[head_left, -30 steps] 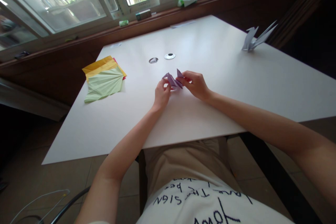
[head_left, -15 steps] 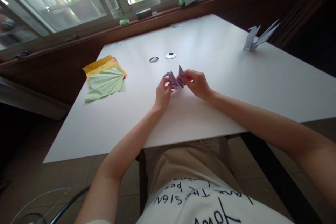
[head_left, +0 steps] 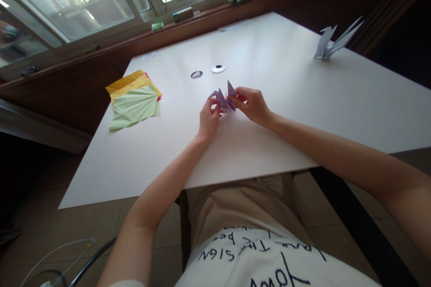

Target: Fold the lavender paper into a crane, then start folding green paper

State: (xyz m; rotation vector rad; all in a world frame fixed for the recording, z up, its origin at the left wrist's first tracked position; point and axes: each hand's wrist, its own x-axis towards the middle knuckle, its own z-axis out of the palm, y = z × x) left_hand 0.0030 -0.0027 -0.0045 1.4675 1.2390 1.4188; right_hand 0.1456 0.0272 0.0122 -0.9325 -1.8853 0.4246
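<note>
A small purple folded paper piece (head_left: 223, 97) is held just above the white table (head_left: 276, 98), near its middle. My left hand (head_left: 208, 121) pinches its left side with thumb and fingers. My right hand (head_left: 251, 105) grips its right side, where a pointed flap stands upright. Both wrists rest on or near the tabletop.
A stack of yellow, red and creased pale green paper sheets (head_left: 134, 101) lies at the table's left. A finished pale paper crane (head_left: 332, 40) stands at the far right. Two small round items (head_left: 217, 68) lie beyond my hands. Boxes and a green wrapper sit on the windowsill (head_left: 183, 14).
The purple flap by my right hand has risen from lying low to standing upright. Both hands stay in place on the paper; the view has shifted slightly.
</note>
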